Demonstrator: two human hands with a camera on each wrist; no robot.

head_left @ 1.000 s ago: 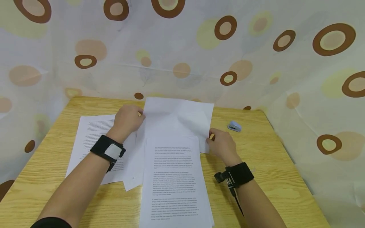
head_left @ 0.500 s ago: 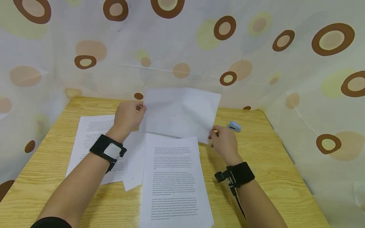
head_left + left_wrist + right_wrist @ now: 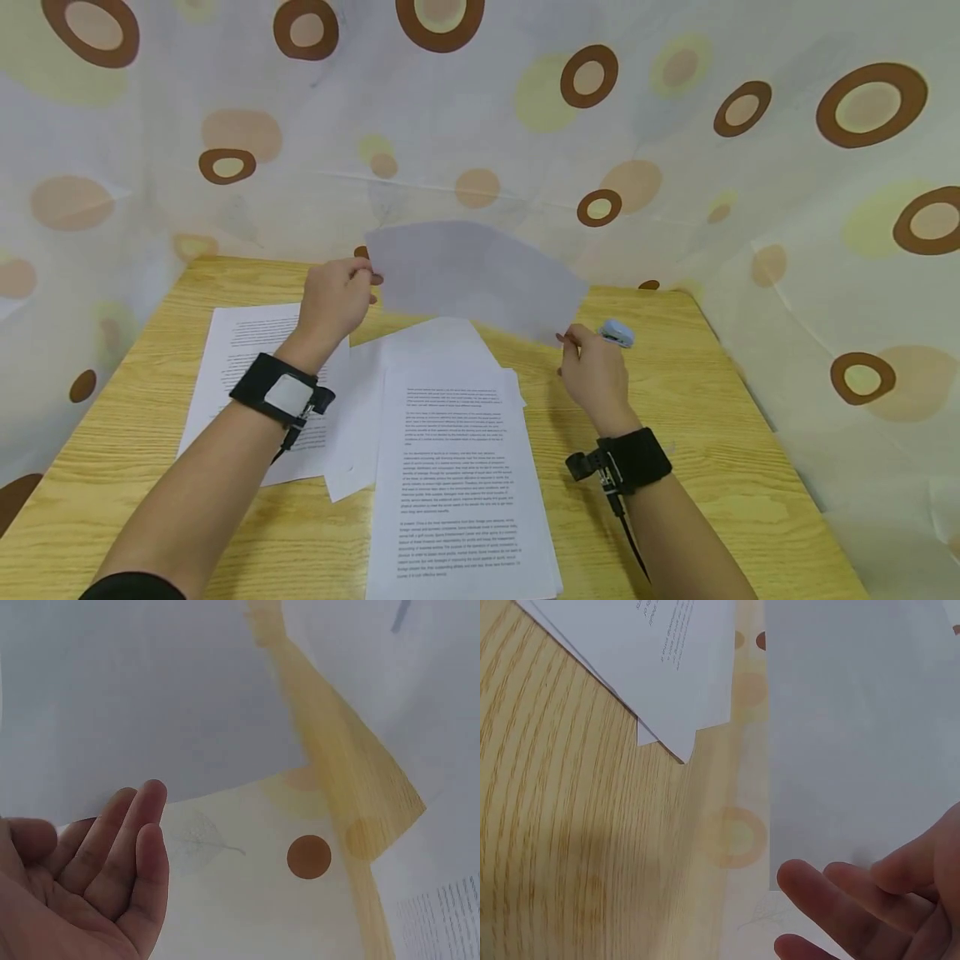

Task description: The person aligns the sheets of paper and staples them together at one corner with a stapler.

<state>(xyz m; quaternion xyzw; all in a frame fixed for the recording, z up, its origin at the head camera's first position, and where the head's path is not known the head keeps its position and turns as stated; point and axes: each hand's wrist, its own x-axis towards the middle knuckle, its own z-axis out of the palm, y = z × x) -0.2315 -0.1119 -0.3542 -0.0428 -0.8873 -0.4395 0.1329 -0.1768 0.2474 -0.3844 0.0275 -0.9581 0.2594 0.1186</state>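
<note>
A blank-looking sheet of paper (image 3: 472,271) is held up above the far part of the table, bowed along its length. My left hand (image 3: 336,302) pinches its left edge, and my right hand (image 3: 595,371) pinches its lower right corner. In the right wrist view, thumb and fingers of the right hand (image 3: 885,900) meet at the end of the sheet (image 3: 862,735). Seen from the left wrist, the hand (image 3: 112,877) has its fingers at the edge of the paper (image 3: 150,712). Below lies a stack of printed pages (image 3: 457,483), text side up.
Another printed sheet (image 3: 258,354) lies on the left, partly behind the left forearm. White sheets (image 3: 442,342) stick out from behind the stack. A small light-blue stapler (image 3: 617,333) sits just beyond the right hand. A patterned cloth (image 3: 480,125) hangs behind the wooden table (image 3: 712,467).
Both hands have raised the sheet off the papers behind the stack, tilting and bowing it. White sheets beneath it have come into view. The right hand has moved slightly up and right.
</note>
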